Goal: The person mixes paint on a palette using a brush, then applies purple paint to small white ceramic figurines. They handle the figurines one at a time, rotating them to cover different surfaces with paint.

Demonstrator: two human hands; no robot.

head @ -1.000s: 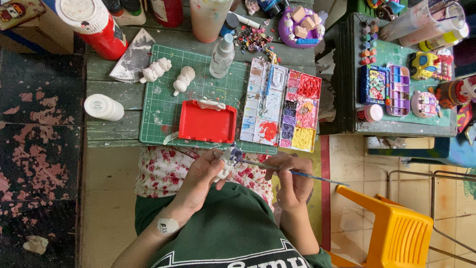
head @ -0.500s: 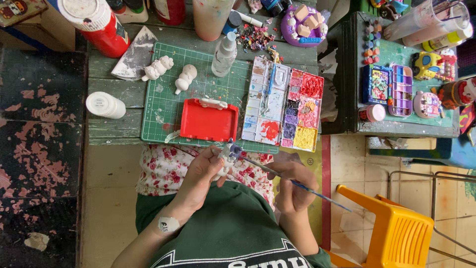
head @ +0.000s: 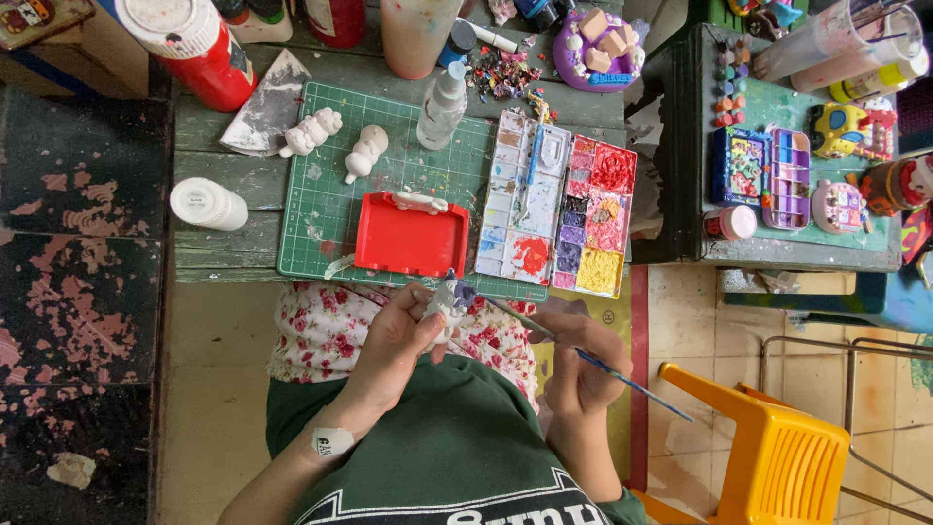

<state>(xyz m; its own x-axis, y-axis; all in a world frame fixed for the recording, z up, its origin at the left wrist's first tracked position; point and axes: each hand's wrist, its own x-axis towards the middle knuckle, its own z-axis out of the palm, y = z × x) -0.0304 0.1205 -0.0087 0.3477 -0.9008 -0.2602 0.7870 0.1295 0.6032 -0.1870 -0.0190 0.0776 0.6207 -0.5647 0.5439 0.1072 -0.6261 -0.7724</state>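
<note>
My left hand (head: pixel 394 345) grips a small white plaster figurine (head: pixel 449 299) with a patch of blue paint, held over my lap just below the table edge. In my right hand (head: pixel 581 365) is a thin paintbrush (head: pixel 593 358) with a blue handle, its tip reaching toward the figurine. Just above, on the green cutting mat (head: pixel 330 209), lie a red plastic tray (head: pixel 410 235) and a paint palette (head: pixel 562 219) with red, pink, yellow and purple wells. Two unpainted white figurines (head: pixel 335 144) lie at the mat's far side.
A white jar (head: pixel 207 203), a red and white bottle (head: pixel 191 44), a clear squeeze bottle (head: pixel 442 102) and a tall cup (head: pixel 420 34) stand on the wooden table. A second green table (head: pixel 807 243) at right holds painted figures and paint sets. A yellow plastic chair (head: pixel 777 447) sits beside me.
The brush tip has come closer to the figurine. My left hand has turned the figurine slightly. The view has shifted a little.
</note>
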